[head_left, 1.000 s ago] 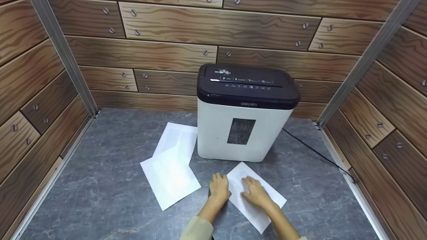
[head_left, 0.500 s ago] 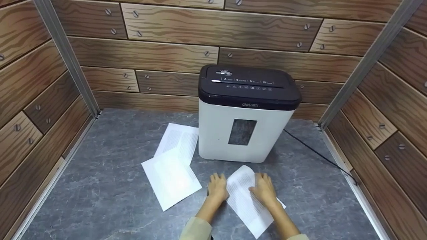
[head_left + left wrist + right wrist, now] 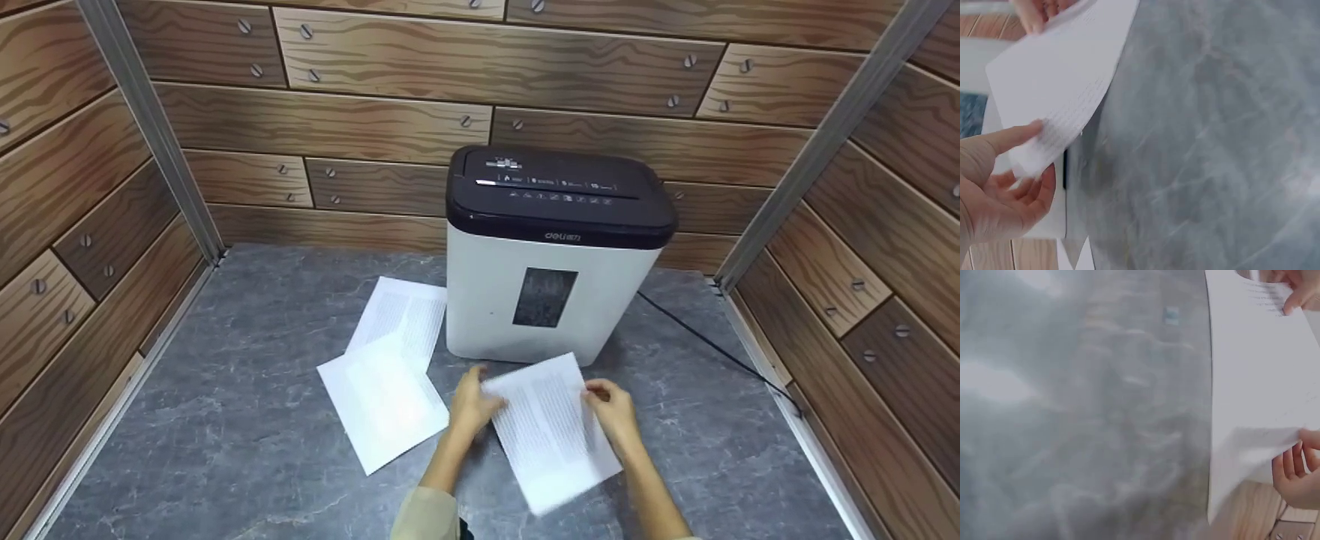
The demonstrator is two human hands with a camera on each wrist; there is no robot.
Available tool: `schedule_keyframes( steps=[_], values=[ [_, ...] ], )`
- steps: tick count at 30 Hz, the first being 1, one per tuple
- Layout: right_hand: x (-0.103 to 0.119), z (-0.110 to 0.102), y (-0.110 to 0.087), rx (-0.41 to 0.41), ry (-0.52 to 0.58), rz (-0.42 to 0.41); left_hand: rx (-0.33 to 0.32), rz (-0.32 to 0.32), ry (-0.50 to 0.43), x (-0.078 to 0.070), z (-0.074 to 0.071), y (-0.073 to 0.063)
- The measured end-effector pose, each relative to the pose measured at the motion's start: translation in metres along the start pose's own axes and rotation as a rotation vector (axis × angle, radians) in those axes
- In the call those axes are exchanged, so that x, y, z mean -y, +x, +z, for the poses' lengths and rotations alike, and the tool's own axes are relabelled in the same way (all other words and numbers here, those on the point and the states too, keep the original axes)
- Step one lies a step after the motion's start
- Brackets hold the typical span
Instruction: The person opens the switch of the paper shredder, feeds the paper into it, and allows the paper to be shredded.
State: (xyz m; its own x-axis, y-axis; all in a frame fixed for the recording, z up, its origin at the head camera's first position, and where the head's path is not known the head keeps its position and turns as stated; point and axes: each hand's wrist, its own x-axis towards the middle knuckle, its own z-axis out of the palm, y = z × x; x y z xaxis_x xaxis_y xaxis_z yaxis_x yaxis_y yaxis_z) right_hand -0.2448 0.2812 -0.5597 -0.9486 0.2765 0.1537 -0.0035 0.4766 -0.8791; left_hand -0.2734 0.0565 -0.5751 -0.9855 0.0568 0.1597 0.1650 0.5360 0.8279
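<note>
Between the two hands a printed sheet of paper (image 3: 551, 431) is held up, tilted, in front of the white and black paper shredder (image 3: 487, 300). My left hand (image 3: 469, 405) has its thumb on the printed face at the sheet's left corner, the fingers curled behind, as the left wrist view shows. On the opposite edge, my right hand (image 3: 616, 414) pinches the paper between thumb and fingertips. The right wrist view shows that hand (image 3: 1300, 475) at the sheet's edge, with the paper bowing slightly.
Left of the hands, a white sheet (image 3: 382, 409) overlaps another printed sheet (image 3: 412, 307) on the grey marbled surface (image 3: 247, 390). A black cord (image 3: 705, 341) runs from behind the shredder to the right. Wood-patterned walls (image 3: 375, 127) enclose the back and sides.
The right hand has gone from lying on the sheet to pinching its right edge. The sheet has been lifted and turned, and the left hand has shifted onto its left corner.
</note>
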Motion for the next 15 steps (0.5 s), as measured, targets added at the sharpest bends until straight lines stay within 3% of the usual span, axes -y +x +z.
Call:
schedule_keyframes(
  steps=[6, 10, 15],
  values=[
    [0.024, -0.011, 0.002, -0.014, 0.187, 0.086, -0.029, -0.001, -0.283, -0.007, -0.017, 0.01],
    [0.036, -0.015, 0.003, -0.047, 0.323, 0.097, -0.078, 0.032, -0.482, -0.022, -0.028, 0.006],
    [0.047, -0.016, 0.001, -0.079, 0.438, 0.08, -0.185, 0.112, -0.577, -0.046, -0.044, -0.001]
  ],
)
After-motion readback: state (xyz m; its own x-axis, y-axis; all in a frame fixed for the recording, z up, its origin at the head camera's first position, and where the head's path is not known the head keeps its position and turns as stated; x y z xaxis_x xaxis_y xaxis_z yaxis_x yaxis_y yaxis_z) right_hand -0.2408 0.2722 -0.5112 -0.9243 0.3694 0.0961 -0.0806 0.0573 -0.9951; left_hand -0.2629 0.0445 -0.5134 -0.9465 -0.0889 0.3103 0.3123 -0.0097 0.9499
